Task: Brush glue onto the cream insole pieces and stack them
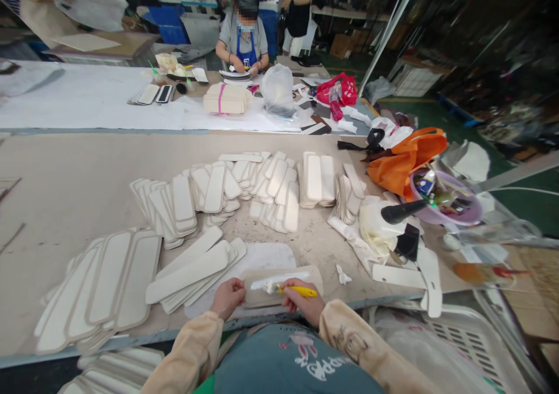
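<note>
A flat beige rounded panel (315, 279) lies before me near the table's front edge, with a wet-looking white strip along its middle. The fingers of my left hand (227, 298) are closed at the panel's left end, gripping its edge. Wrapped in my right hand (304, 305) is a brush (301, 291) with a yellow handle. Its white-coated bristles touch the panel near the middle. Under the panel is a pale sheet (266, 255). Just left of my left hand, long off-white panels (192, 272) lie fanned in a pile.
Larger panels (109, 283) overlap at the left; stacks of smaller ones (213, 187) stretch behind. To the right are a white container with a black nozzle (404, 210), an orange bag (406, 158) and a purple basin (469, 210). A co-worker (244, 39) sits across the far table.
</note>
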Action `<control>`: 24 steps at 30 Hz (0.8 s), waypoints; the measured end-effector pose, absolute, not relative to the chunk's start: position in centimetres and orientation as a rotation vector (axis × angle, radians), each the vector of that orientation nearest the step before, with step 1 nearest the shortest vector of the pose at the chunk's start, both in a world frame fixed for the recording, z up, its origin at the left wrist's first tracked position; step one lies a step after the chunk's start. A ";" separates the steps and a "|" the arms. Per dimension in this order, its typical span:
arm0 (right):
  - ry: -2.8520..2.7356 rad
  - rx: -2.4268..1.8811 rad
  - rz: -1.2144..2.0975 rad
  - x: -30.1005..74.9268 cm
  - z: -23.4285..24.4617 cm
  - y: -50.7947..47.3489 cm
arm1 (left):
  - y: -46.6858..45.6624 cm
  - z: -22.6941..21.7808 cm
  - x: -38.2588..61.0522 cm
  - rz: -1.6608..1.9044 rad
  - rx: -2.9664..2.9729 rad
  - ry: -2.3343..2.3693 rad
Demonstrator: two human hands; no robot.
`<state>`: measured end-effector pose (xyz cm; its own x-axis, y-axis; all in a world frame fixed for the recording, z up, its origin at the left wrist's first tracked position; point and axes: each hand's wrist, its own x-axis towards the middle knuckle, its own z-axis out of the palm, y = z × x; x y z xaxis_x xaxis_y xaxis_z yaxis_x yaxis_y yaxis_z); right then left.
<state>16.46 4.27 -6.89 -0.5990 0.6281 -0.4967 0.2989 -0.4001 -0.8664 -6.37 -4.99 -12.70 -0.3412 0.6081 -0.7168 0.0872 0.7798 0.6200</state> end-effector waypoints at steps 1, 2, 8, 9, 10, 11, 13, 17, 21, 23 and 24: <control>-1.582 -1.249 2.138 15.5 -6.9 4.0 | -5.0 -12.7 -6.4 0.594 0.525 1.861; -1.594 -1.229 2.173 14.6 -7.0 3.8 | -5.1 -12.7 -6.3 0.599 0.518 1.856; -1.641 -1.193 2.250 12.6 -7.8 3.0 | -5.4 -12.7 -6.2 0.613 0.504 1.847; -1.645 -1.202 2.239 12.7 -7.9 3.0 | -5.4 -12.7 -6.1 0.610 0.505 1.849; -1.647 -1.215 2.222 12.9 -8.1 3.0 | -5.4 -12.7 -6.1 0.606 0.506 1.853; -1.648 -1.230 2.199 13.2 -8.2 3.1 | -5.4 -12.7 -6.1 0.602 0.509 1.858; -1.645 -1.268 2.145 14.1 -8.4 3.4 | -5.3 -12.7 -6.1 0.596 0.516 1.863; -1.618 -1.364 2.024 17.0 -8.4 4.1 | -5.2 -12.5 -6.3 0.597 0.538 1.854; -1.558 -1.471 1.892 20.6 -8.4 4.8 | -5.2 -12.2 -6.3 0.604 0.557 1.841; -1.518 -1.513 1.827 22.2 -8.4 5.1 | -5.1 -11.9 -6.3 0.602 0.565 1.834; -1.497 -1.530 1.794 22.9 -8.4 5.3 | -5.1 -11.8 -6.3 0.598 0.569 1.832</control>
<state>22.92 5.28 -8.36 -0.3579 0.7888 -0.4997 0.3502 -0.3827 -0.8549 -6.34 -5.05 -11.84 -0.3104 0.6371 -0.7055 0.0986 0.7598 0.6427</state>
